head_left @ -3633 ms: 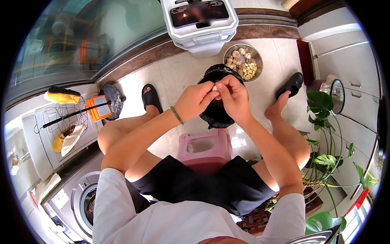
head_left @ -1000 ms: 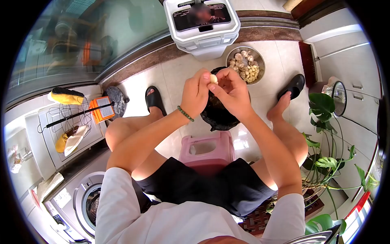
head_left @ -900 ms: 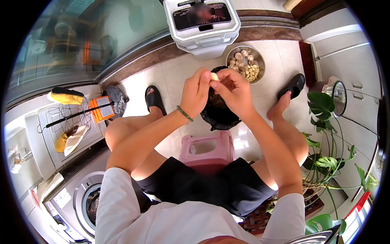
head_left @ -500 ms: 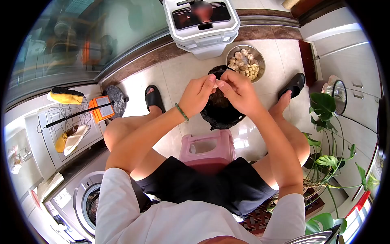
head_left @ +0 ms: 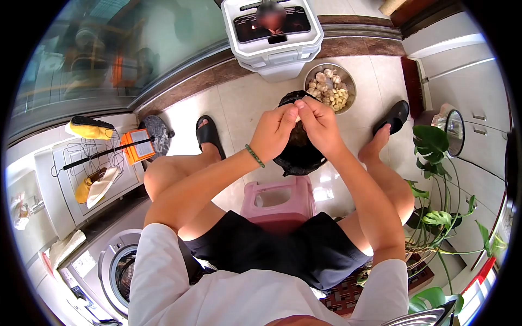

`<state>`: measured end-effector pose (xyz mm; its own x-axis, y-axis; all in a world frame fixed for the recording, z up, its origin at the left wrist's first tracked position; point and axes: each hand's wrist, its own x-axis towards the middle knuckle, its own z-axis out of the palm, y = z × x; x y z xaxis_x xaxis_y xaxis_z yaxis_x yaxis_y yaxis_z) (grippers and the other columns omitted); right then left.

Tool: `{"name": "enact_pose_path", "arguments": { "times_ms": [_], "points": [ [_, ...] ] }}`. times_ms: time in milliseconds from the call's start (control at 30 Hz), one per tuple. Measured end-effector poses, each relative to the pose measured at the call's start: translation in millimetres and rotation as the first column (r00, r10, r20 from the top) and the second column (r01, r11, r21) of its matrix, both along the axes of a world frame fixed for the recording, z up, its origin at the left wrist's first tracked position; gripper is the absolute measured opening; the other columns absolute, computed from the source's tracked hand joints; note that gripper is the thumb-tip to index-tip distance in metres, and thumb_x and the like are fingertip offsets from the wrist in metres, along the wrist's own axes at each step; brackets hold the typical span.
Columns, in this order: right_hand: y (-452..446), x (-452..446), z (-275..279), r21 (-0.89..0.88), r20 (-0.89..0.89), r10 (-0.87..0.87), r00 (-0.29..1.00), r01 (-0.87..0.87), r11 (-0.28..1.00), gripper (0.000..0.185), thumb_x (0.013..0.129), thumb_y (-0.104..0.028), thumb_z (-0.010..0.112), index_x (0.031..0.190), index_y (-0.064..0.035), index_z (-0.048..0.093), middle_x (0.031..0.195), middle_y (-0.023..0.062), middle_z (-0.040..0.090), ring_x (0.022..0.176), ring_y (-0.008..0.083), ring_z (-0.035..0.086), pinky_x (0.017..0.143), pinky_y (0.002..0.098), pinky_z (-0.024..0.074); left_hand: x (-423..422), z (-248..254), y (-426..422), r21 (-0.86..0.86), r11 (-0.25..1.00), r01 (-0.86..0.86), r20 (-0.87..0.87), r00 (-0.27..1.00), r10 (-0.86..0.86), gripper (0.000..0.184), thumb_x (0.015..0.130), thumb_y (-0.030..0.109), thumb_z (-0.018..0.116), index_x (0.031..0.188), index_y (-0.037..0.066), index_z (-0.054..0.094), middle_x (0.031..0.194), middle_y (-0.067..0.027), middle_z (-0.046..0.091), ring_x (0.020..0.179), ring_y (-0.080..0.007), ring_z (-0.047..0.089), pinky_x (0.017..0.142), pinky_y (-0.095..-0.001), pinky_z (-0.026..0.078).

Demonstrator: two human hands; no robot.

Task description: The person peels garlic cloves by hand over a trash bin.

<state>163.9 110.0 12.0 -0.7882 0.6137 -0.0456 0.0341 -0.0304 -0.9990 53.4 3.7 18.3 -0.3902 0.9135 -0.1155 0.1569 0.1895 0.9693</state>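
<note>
My left hand [head_left: 273,129], with a green bead bracelet on its wrist, and my right hand [head_left: 322,126] meet fingertip to fingertip. Between them they pinch a small pale garlic clove [head_left: 297,118], mostly covered by the thumbs and fingers. Directly below is a bin lined with a black plastic bag [head_left: 296,165]; brownish scraps show dimly inside. Just beyond my right hand, a metal bowl [head_left: 353,89] on the floor holds whole garlic bulbs [head_left: 323,79] and peeled cloves [head_left: 340,100].
A pink plastic stool [head_left: 250,201] is between my legs. Ahead, a phone [head_left: 272,24] rests on a white-grey container [head_left: 283,57]. A wire rack with slippers [head_left: 91,129] and a washing machine [head_left: 117,261] are at left; a leafy plant [head_left: 435,142] and cabinets [head_left: 462,81] at right.
The hands have drawn closer together, thumbs now side by side over the clove. The whole view has shifted slightly.
</note>
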Motion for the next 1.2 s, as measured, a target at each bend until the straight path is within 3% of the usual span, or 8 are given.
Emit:
{"name": "enact_pose_path", "arguments": {
  "times_ms": [200,367,500,567,667,700,867,1200],
  "points": [
    [0.1,-0.5,7.7,-0.108,-0.095,0.049,0.994,-0.059,0.992,0.032,0.101,-0.021,0.052,0.078,0.0006,0.052,0.064,0.0025,0.055,0.060,0.0068,0.049,0.056,0.0245,0.0438,5.2,0.6,4.9,0.063,0.997,-0.054,0.106,0.993,0.047,0.050,0.103,0.042,0.039,0.084,-0.002,0.053,0.065,-0.0068,0.052,0.057,-0.0176,0.049,0.055,-0.0324,0.041],
    [-3.9,-1.1,17.9,-0.365,0.023,-0.028,0.999,0.035,0.930,0.031,0.101,-0.020,0.050,0.078,0.0007,0.051,0.064,0.0028,0.056,0.056,0.0075,0.054,0.053,0.0242,0.0471,3.7,10.6,9.2,-0.127,0.992,0.010,0.728,0.681,0.086,0.050,0.103,0.047,0.035,0.079,0.005,0.048,0.066,0.0022,0.043,0.054,-0.0097,0.040,0.051,-0.0249,0.038],
    [-5.3,-3.6,7.8,-0.511,-0.111,-0.025,0.994,-0.035,0.859,0.031,0.101,-0.018,0.049,0.077,0.0007,0.052,0.062,0.0034,0.056,0.054,0.0078,0.054,0.052,0.0240,0.0471,4.1,5.3,6.6,-0.017,0.999,0.028,0.602,0.798,-0.012,0.051,0.102,0.049,0.035,0.077,0.005,0.046,0.066,0.0018,0.041,0.054,-0.0092,0.039,0.050,-0.0249,0.037],
    [-7.5,-4.7,-11.4,-0.004,-0.010,-0.104,0.995,0.104,0.995,0.032,0.102,-0.017,0.047,0.076,0.0003,0.053,0.061,0.0040,0.057,0.053,0.0083,0.054,0.051,0.0238,0.0465,8.5,-2.5,8.4,-0.022,0.990,-0.140,0.053,0.989,0.141,0.053,0.102,0.050,0.035,0.075,0.006,0.046,0.064,0.0028,0.041,0.054,-0.0085,0.039,0.049,-0.0244,0.035],
    [-5.5,-5.3,-9.5,0.165,-0.021,-0.090,0.996,0.092,0.982,0.032,0.101,-0.018,0.048,0.075,-0.0002,0.054,0.061,0.0029,0.055,0.051,0.0089,0.051,0.049,0.0243,0.0445,6.3,17.5,7.8,-0.326,0.945,-0.028,0.627,0.741,0.239,0.056,0.102,0.052,0.033,0.073,0.006,0.046,0.064,-0.0001,0.046,0.055,-0.0110,0.041,0.051,-0.0256,0.035],
    [-13.9,-9.4,-5.9,-0.356,-0.084,-0.102,0.991,0.066,0.932,0.033,0.102,-0.021,0.048,0.076,-0.0018,0.054,0.060,-0.0003,0.050,0.049,0.0080,0.045,0.047,0.0238,0.0392,4.3,15.1,3.7,-0.327,0.945,-0.033,0.628,0.739,0.243,0.056,0.102,0.052,0.033,0.073,0.006,0.046,0.064,-0.0001,0.046,0.055,-0.0110,0.041,0.051,-0.0256,0.035],
    [-16.5,-1.6,19.6,-0.605,-0.037,-0.051,0.998,0.018,0.796,0.034,0.102,-0.025,0.047,0.075,-0.0049,0.053,0.059,-0.0039,0.044,0.047,0.0047,0.038,0.044,0.0226,0.0327,-17.4,3.6,-0.1,0.137,0.984,0.118,-0.194,0.977,-0.090,0.050,0.103,0.042,0.039,0.079,0.000,0.050,0.062,-0.0082,0.050,0.058,-0.0189,0.049,0.057,-0.0352,0.043],
    [-11.6,0.7,4.5,-0.503,-0.023,-0.098,0.995,0.073,0.861,0.035,0.102,-0.027,0.050,0.072,-0.0071,0.051,0.060,-0.0038,0.045,0.049,0.0039,0.038,0.046,0.0205,0.0337,-11.8,0.6,-6.9,0.051,0.999,0.013,0.110,0.994,-0.019,0.047,0.103,0.042,0.038,0.087,0.000,0.054,0.066,-0.0078,0.056,0.061,-0.0183,0.051,0.061,-0.0312,0.044]
  ]
}}
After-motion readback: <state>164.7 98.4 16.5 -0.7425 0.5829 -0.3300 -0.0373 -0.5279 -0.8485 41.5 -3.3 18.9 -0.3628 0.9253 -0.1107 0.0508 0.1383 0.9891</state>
